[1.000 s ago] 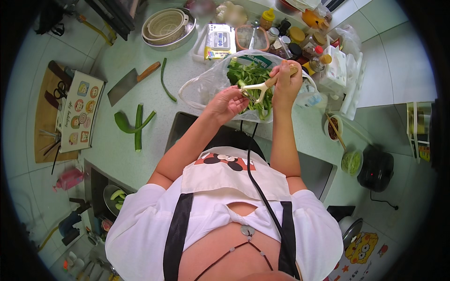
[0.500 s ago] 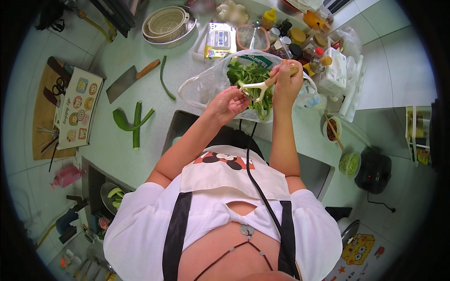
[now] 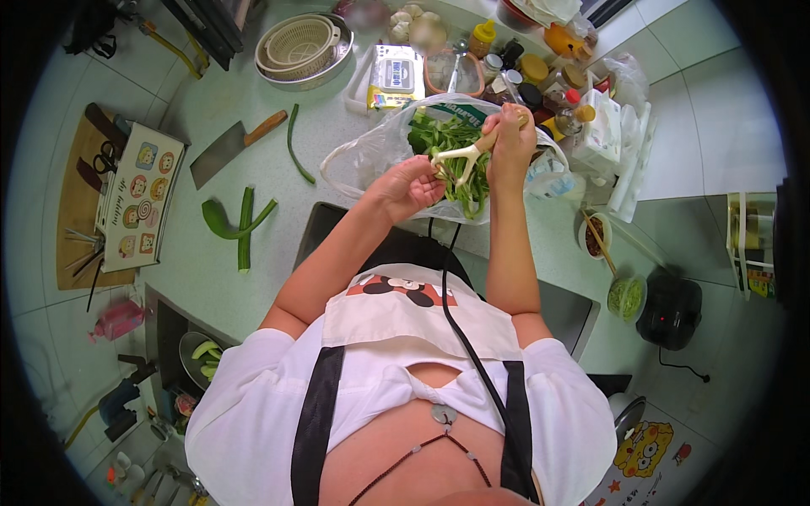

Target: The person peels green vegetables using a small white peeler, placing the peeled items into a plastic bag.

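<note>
My right hand [image 3: 510,148] is closed round the wooden handle of a Y-shaped peeler [image 3: 461,155] with a cream head. The head points left and down over an open white plastic bag [image 3: 359,164]. At the peeler's blade end is my left hand [image 3: 405,187], its thumb and fingers pinched together; what sits between the fingertips is too small to make out. Green leaves and strips [image 3: 456,133] fill the bag below the peeler. A cleaver [image 3: 221,152] with a wooden handle lies to the left, beside a thin green stalk [image 3: 297,145] and crossed green stem pieces [image 3: 245,228].
Nested strainers [image 3: 297,42] stand at the back left, with a wipes pack [image 3: 396,78] and condiment bottles [image 3: 533,67] along the back. The sink edge [image 3: 314,221] runs in front of the bag. A bowl with chopsticks [image 3: 595,234] and a tub of chopped greens [image 3: 627,297] are at right.
The peeler and my right hand have shifted slightly left and up. My left hand stays by the blade end in nearly the same pinch.
</note>
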Tool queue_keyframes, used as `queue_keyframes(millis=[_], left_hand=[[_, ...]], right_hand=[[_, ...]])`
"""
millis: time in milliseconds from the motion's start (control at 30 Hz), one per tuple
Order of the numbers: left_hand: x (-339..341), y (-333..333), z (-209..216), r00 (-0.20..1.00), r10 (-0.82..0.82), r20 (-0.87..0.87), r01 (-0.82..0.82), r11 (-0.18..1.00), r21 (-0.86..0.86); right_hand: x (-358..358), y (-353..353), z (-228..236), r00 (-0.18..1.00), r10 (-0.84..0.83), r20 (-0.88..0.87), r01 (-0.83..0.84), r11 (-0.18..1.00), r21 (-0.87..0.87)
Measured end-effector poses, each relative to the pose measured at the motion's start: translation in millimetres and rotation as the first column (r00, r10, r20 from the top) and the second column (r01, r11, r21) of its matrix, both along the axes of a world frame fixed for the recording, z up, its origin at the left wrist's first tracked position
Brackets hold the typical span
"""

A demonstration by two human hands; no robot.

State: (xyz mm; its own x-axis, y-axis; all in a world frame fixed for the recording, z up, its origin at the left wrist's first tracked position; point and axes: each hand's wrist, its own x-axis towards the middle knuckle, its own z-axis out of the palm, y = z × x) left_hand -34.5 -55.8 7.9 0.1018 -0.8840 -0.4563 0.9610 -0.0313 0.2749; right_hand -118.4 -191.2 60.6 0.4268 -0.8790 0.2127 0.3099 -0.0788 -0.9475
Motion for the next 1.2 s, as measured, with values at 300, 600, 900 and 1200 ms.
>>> queue_keyframes(millis=[300, 600, 900, 1200], left_hand=[[1.3, 2.5, 1.3, 0.997, -0.053, -0.047, 0.052, 0.998, -0.016], [-0.3, -2.6, -2.4, 0.997, 0.077, -0.026, -0.077, 0.997, 0.006], [-0.8, -1.7, -2.5, 0.998, -0.033, 0.044, 0.034, 0.999, -0.028], [3.7, 3.1, -8.6, 0.985, -0.011, 0.173, 0.007, 1.0, 0.026]], right_hand=[[8.8, -40.9, -22.7, 0.99, -0.144, 0.003, 0.144, 0.99, 0.001], [7.6, -12.0, -3.1, 0.997, 0.076, 0.016, -0.077, 0.997, 0.028], [11.1, -30.2, -19.2, 0.998, -0.04, -0.043, 0.038, 0.998, -0.046], [5.1, -24.0, -10.1, 1.0, 0.005, 0.013, -0.007, 0.995, 0.096]])
